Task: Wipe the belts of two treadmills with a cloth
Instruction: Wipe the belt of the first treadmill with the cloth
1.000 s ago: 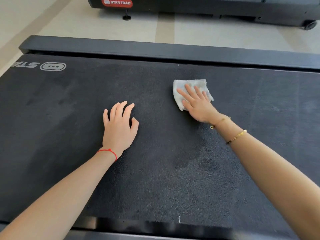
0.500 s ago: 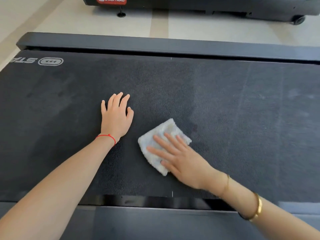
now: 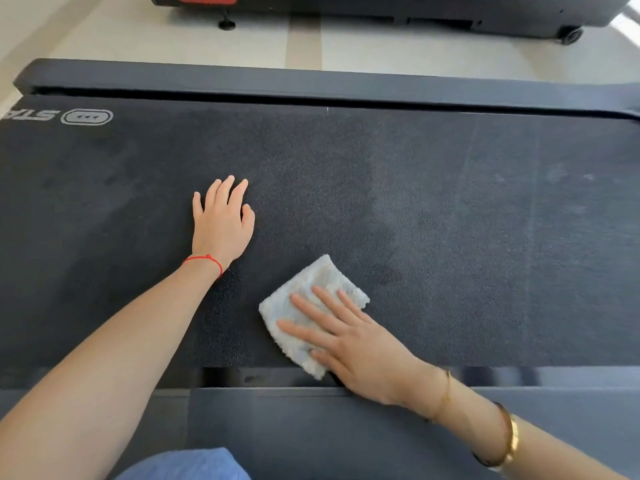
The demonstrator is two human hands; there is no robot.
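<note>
Now, cloth (image 3: 313, 315): dragged back to belt's (image 3: 450, 220) near edge.
Right hand (image 3: 360, 348): flat fingers pressing it.
Left hand (image 3: 221, 226): flat, bracing.
Meaning: another strip wiped.

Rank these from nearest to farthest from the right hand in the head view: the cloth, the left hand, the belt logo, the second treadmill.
1. cloth, under the right hand
2. left hand, up-left, flat on the belt
3. belt logo, far-left corner
4. second treadmill, across the floor
</note>
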